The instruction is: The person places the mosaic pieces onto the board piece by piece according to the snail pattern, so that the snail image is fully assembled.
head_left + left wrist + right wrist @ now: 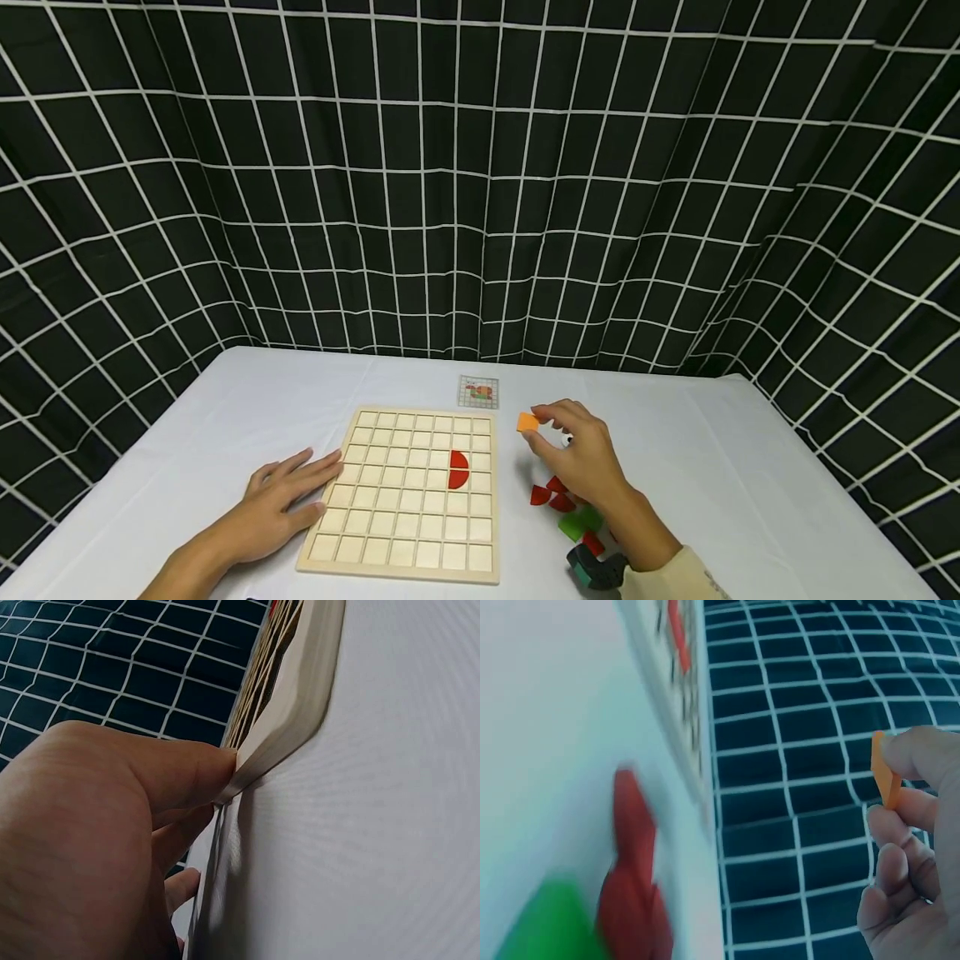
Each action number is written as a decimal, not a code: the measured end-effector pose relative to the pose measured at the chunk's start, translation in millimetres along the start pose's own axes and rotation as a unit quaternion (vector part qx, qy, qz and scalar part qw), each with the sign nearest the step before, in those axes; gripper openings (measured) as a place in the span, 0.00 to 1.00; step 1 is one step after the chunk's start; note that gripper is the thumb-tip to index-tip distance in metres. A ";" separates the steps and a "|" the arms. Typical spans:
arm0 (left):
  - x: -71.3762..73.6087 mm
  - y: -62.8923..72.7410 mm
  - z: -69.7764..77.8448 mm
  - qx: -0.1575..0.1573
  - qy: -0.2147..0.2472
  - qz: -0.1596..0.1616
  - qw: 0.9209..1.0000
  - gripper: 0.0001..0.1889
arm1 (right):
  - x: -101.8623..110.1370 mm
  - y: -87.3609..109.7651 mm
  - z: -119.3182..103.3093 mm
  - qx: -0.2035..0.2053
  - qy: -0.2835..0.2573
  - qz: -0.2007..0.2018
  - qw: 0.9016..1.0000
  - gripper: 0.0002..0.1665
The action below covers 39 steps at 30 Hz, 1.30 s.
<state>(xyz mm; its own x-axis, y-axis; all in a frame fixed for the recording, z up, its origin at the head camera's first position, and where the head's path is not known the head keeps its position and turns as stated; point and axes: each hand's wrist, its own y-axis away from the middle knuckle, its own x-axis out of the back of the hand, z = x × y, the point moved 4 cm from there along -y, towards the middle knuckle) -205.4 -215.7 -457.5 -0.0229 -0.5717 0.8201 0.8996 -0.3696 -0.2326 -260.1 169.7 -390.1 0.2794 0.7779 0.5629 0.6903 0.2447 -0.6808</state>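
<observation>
An orange square tile (527, 422) is pinched between the thumb and index finger of my right hand (581, 446), raised to the right of the board. The right wrist view shows the same orange tile (886, 771) edge-on. My left hand (273, 508) lies with fingers spread against the left edge of the wooden grid board (397, 573); in the left wrist view the thumb (187, 772) touches the board's rim (300, 690). Two red quarter-round tiles (458, 470) sit in neighbouring cells on the board's right side, together forming a half circle.
Beneath my right forearm lie several red pieces (540, 496), green pieces (573, 525) and a dark piece (596, 569). A small picture card (478, 392) rests behind the board. Black curtains with white grid lines (450, 200) stand around the white-covered table (675, 442).
</observation>
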 end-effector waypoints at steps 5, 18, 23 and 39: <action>0.3 0.6 -0.3 -0.002 0.000 0.001 1.000 0.24 | -12.9 -9.3 -15.5 -0.014 -0.028 -0.009 0.999 0.15; 0.6 0.2 -0.1 0.004 0.013 -0.003 1.000 0.24 | -54.7 -23.2 -46.4 0.000 -0.087 -0.023 0.996 0.14; 1.0 -1.0 0.6 0.000 0.012 -0.005 1.000 0.24 | -66.2 -22.5 -50.0 -0.004 -0.099 -0.029 0.995 0.14; 1.7 -0.4 -0.7 -0.004 0.015 0.000 1.000 0.24 | -100.3 -12.9 -38.8 -0.021 -0.092 -0.088 0.992 0.12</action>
<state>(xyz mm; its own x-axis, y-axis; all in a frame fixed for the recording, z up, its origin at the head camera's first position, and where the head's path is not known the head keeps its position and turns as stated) -206.1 -217.0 -456.4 -0.0361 -0.5933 0.8042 0.8959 -0.3757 -0.2370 -271.1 66.1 -419.6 0.0283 0.8180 0.5745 0.7455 0.3656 -0.5573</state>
